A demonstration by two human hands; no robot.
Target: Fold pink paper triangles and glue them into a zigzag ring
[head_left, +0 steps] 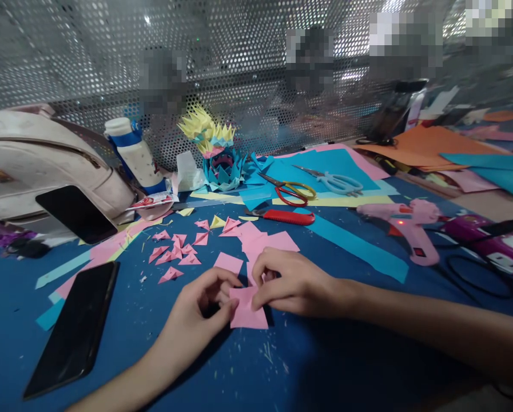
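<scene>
Between both hands is a small square of pink paper (248,316), unfolded and close to flat. My left hand (202,300) pinches its left edge with the thumb on top. On the other side, my right hand (293,283) grips the square's upper right part between thumb and fingers. Just beyond the hands lie more pink paper squares (256,243), partly covered by my right hand. To their left is a loose group of small folded pink triangles (177,249), with a yellow folded triangle (217,221) among them.
A red-handled cutter (288,217), scissors (293,191) and a pink glue gun (402,220) with a lit red light lie beyond. Two phones (74,332) are at left, near a white backpack (46,160) and a bottle (134,154). A folded-paper model (222,166) stands by the perforated metal panel (247,74).
</scene>
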